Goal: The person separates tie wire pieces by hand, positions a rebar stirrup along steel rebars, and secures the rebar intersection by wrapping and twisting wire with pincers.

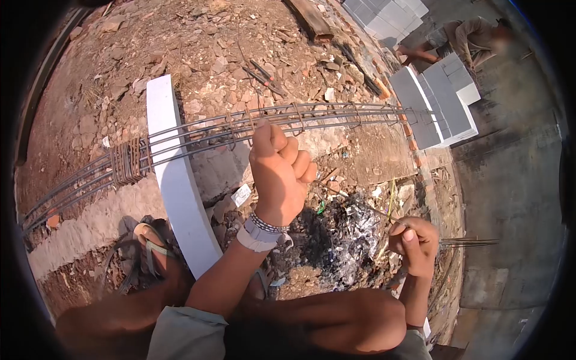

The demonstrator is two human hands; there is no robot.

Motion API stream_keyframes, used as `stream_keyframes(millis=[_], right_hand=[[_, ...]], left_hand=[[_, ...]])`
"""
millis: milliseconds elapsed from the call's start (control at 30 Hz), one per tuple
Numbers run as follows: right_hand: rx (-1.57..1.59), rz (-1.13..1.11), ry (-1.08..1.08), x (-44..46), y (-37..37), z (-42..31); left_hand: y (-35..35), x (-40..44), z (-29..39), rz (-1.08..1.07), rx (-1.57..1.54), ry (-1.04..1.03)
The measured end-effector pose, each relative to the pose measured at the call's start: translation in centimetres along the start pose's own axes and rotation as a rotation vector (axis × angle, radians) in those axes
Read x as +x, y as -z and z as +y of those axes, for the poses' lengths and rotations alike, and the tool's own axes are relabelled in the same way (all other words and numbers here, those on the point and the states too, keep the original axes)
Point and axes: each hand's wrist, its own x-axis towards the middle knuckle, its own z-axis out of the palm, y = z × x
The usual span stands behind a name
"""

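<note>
at the far left we see the long rebar cage come in low, its long axis climbing across the view to the right. near that end, a tight stack of stirrups sits around its rods. just right of the stack, the cage crosses over a white block, which slants down toward our legs.

next comes our left hand, the nearer of the two to the cage. its fingers are curled into a fist, the thumb tip overlapping the lower rods; we cannot tell whether it touches them, nor what the fist has hold of. from these fingers the cage lies just beyond, running crosswise to our forearm. past the cage, pliers lie on the rubble.

a thin wire slopes down rightward from beside our left fist, above a patch of ash. at its lower end our right hand pinches it, thumb closed against bent fingers, well apart from the cage. farther right, thin rods jut out behind that hand; grey blocks stand by the cage's far end.
</note>
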Motion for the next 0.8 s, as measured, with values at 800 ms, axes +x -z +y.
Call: stream_keyframes(millis=[800], right_hand=[[0.099, 0.289, -0.229, 7.4, -1.1, 3.0]], left_hand=[[-0.2, -0.9, -1.6, -0.330, 0.366, -0.202]])
